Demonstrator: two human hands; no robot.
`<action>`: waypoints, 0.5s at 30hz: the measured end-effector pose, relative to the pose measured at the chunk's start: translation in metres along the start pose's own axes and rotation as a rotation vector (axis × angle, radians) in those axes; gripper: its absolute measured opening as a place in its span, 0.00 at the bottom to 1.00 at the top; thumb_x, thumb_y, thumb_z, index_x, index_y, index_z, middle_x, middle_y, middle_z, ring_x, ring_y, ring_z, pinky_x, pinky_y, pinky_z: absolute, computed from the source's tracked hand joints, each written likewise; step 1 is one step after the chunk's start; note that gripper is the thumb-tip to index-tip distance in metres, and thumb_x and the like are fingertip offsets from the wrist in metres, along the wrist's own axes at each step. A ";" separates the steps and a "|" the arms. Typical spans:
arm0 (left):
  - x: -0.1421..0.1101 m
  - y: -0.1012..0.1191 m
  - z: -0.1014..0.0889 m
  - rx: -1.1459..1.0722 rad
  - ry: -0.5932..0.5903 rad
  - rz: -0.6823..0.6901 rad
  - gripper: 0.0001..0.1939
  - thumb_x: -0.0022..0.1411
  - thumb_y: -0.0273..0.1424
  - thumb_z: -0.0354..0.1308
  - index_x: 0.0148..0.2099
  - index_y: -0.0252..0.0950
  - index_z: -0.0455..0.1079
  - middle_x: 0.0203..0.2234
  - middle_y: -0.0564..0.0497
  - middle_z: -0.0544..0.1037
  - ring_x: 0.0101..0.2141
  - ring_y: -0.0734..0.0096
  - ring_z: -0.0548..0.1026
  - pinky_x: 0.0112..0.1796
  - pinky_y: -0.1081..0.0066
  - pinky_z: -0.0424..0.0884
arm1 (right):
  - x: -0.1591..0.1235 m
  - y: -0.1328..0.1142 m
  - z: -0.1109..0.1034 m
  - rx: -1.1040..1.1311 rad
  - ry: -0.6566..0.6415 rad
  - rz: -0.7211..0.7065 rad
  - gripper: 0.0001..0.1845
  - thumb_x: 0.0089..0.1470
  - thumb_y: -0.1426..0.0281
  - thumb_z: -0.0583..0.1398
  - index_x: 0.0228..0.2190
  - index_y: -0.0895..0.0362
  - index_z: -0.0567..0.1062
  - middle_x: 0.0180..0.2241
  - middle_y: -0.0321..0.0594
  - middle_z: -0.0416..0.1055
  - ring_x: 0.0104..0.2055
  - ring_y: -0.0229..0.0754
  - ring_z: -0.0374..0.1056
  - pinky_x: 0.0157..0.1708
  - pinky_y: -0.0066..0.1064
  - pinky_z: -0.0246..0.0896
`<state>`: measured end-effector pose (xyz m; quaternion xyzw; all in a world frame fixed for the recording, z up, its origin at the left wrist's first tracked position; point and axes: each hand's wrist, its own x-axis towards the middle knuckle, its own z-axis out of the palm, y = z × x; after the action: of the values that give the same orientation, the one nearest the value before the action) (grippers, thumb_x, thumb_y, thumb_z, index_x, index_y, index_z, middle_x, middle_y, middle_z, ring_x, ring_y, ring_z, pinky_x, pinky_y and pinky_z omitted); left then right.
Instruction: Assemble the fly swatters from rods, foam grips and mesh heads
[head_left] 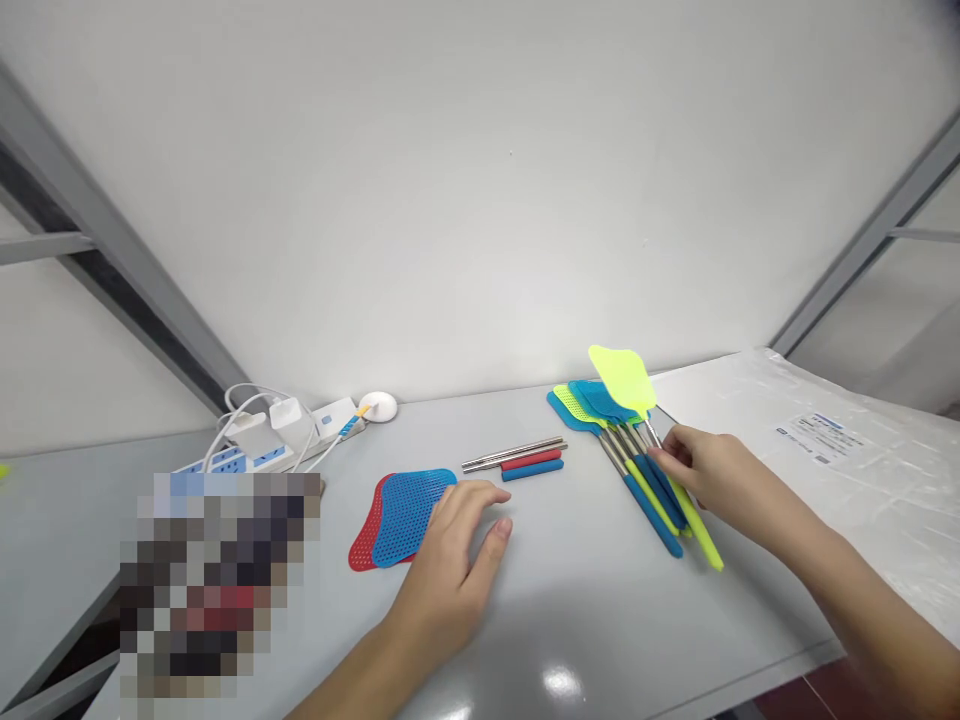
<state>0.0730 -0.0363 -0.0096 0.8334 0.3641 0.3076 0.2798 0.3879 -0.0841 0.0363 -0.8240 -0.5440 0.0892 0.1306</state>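
Fly swatter [622,378] — yellow, shaft slanting, head up and away — clamped in the right hand [697,470].

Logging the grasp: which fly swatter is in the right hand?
The neon-yellow fly swatter in the right hand: its head is raised, while the other swatters lie flat.

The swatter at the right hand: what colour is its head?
The swatter head is yellow-green, best in the head view.

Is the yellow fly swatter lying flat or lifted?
The yellow fly swatter is tilted up: the right hand holds its handle, its head rising above the other swatters.
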 end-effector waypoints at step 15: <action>0.005 -0.009 -0.009 0.215 0.048 0.103 0.09 0.69 0.28 0.49 0.48 0.41 0.68 0.46 0.48 0.72 0.47 0.60 0.68 0.48 0.58 0.66 | 0.047 -0.018 0.031 -0.433 -0.010 -0.125 0.14 0.65 0.64 0.48 0.34 0.57 0.69 0.28 0.46 0.73 0.30 0.50 0.71 0.24 0.33 0.48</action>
<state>0.0653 -0.0249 -0.0081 0.8685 0.3583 0.3006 0.1640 0.3816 -0.0309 0.0124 -0.7972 -0.6009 -0.0337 -0.0467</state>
